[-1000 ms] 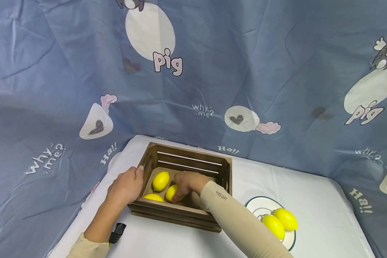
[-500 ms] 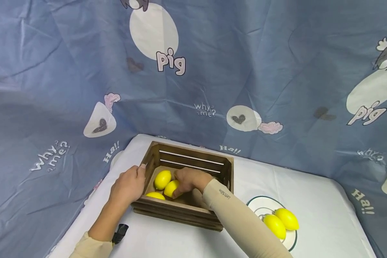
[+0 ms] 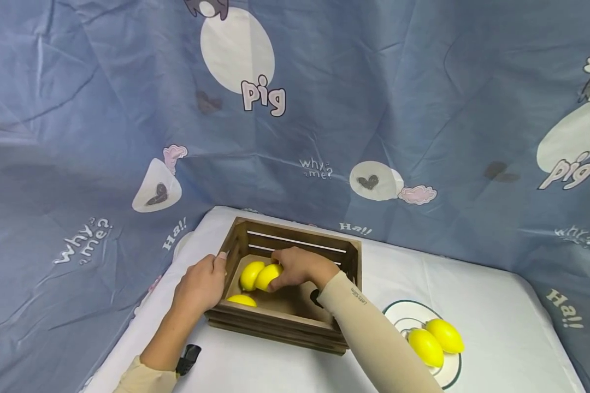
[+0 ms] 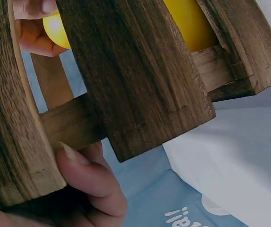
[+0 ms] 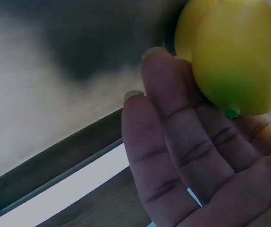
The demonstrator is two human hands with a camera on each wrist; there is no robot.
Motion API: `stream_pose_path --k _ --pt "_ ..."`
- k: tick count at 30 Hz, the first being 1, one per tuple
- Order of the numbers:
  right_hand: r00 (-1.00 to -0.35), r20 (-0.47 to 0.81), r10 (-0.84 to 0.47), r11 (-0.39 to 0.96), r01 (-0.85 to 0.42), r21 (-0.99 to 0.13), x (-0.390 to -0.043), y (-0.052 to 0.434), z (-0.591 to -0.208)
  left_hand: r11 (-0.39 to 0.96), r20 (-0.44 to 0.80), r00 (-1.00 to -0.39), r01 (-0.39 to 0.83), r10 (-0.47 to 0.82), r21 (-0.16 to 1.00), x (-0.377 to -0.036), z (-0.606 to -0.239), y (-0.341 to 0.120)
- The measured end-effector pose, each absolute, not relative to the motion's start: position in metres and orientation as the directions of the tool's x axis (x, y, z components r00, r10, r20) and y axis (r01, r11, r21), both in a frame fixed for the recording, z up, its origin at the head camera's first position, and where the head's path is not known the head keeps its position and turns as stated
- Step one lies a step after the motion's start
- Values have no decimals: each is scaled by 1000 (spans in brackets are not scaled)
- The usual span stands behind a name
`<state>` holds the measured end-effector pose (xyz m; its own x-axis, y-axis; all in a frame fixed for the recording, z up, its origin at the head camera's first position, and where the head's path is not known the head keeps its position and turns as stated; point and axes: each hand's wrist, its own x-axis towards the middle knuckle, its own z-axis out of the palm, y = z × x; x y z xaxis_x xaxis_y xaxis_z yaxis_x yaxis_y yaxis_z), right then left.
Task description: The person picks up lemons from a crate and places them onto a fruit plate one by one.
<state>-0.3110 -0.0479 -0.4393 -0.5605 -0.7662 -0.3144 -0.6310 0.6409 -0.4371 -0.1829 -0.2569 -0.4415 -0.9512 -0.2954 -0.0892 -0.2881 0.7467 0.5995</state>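
My left hand [image 3: 200, 285] grips the left end of a brown slatted wooden crate [image 3: 275, 323]. In the left wrist view its fingers [image 4: 95, 182] curl round a slat [image 4: 135, 80]. Inside the crate, my right hand [image 3: 302, 267] pinches a yellow lemon [image 3: 267, 277] between thumb and fingers. The right wrist view shows this lemon [image 5: 241, 56] up close, its green-tinged end toward the palm. Another lemon [image 3: 250, 275] lies just left of it, partly overlapped in the head view. A third lemon [image 3: 242, 300] sits at the crate's front left, partly hidden by the front wall.
Right of the crate, a white plate [image 3: 398, 311] with a dark green rim bears two lemons [image 3: 425, 347]. A white cloth [image 3: 255, 363] covers the table. Behind and to the left hangs a blue printed curtain [image 3: 295, 109].
My right hand has risen slightly in the crate with the pinched lemon, which now overlaps the lemon beside it. My left hand keeps its grip on the crate. The head view has shifted slightly.
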Motion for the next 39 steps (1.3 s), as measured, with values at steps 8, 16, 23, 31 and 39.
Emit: stream_pose_path --k 8,16,23,31,39 --pt "-559 -268 -785 613 -633 -473 -313 -44 -435 740 -83 -950 -286 -300 609 -183 -442 -258" --pt "-562 -205 -801 578 -638 -508 -315 -42 -430 740 -75 -945 -297 -318 604 -181 -441 -259" --pt "-608 -147 -780 579 -612 -538 -317 -35 -427 728 -87 -942 -306 -323 614 -182 -442 -257" --pt "-608 -133 -783 572 -619 -538 -315 -33 -425 729 -81 -941 -307 -329 612 -182 -443 -257" --pt "-616 -137 -776 585 -621 -522 -314 -34 -424 730 -77 -942 -305 -328 612 -183 -443 -256"
